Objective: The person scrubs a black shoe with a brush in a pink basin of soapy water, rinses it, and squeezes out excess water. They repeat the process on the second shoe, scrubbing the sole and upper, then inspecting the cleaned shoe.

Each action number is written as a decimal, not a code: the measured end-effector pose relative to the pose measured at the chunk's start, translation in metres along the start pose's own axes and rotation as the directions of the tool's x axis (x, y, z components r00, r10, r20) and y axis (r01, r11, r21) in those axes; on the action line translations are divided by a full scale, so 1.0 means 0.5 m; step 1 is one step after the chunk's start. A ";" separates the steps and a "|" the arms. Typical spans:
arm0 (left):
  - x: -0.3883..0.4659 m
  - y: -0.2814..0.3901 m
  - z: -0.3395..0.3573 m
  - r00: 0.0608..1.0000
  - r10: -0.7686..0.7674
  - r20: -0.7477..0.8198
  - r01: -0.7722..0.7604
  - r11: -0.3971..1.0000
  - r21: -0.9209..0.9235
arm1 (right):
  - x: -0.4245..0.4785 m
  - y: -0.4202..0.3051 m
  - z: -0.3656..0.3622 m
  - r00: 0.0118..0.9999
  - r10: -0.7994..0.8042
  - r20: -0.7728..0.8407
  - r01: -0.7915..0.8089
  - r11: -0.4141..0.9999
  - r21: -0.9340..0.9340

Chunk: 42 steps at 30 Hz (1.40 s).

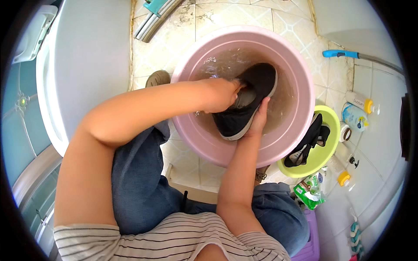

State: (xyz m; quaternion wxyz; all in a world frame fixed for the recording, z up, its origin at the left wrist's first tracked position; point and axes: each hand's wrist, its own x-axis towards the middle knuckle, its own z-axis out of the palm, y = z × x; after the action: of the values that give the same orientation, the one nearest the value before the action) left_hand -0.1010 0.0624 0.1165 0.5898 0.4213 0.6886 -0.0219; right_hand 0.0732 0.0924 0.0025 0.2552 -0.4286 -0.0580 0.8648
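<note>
A black slip-on shoe (264, 76) with a pale sole is tilted over brownish water (220, 63) in a large pink basin (308, 94). My right hand (258, 118) grips the shoe along its sole edge, on the right side. Curled fingers of my left hand (222, 95) reach into the shoe's opening, by the grey insole (245, 98). The fingertips are partly hidden there, so whether they pinch a small thing cannot be made out.
At right, a lime-green basin (333, 125) holds black footwear (308, 140). Several bottles, including a blue-and-white one (354, 116), stand along the wall near a green-and-white packet (312, 189). A blue handle (341, 53) leans at upper right; a metal-and-teal mop head (156, 21) lies beyond the basin.
</note>
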 end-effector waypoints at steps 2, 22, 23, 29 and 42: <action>-0.061 0.030 -0.029 0.974 -0.003 0.228 0.035 0.990 -0.136 | 0.004 -0.005 -0.022 0.996 -0.025 -0.091 0.022 0.999 -0.034; -0.080 -0.032 0.061 0.967 0.253 0.027 -0.252 0.967 -0.043 | -0.011 -0.013 -0.008 0.997 -0.046 -0.065 0.044 0.999 -0.032; -0.069 -0.052 0.086 0.956 0.290 -0.055 -0.290 0.957 0.005 | -0.010 -0.008 -0.009 0.997 -0.033 -0.069 0.031 0.999 -0.031; 0.020 -0.028 0.052 0.971 0.064 -0.229 -0.035 0.991 0.130 | -0.019 0.022 0.049 0.999 0.052 0.014 -0.052 0.999 -0.017; 0.012 -0.020 0.057 0.993 0.058 -0.107 -0.047 0.994 0.098 | -0.030 0.016 0.050 0.993 0.006 -0.117 -0.013 0.999 -0.053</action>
State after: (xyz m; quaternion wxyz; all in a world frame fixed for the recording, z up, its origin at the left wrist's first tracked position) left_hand -0.0844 0.0443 0.0981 0.5309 0.4674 0.7067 -0.0159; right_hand 0.0583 0.0811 0.0261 0.2424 -0.4856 -0.0642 0.8375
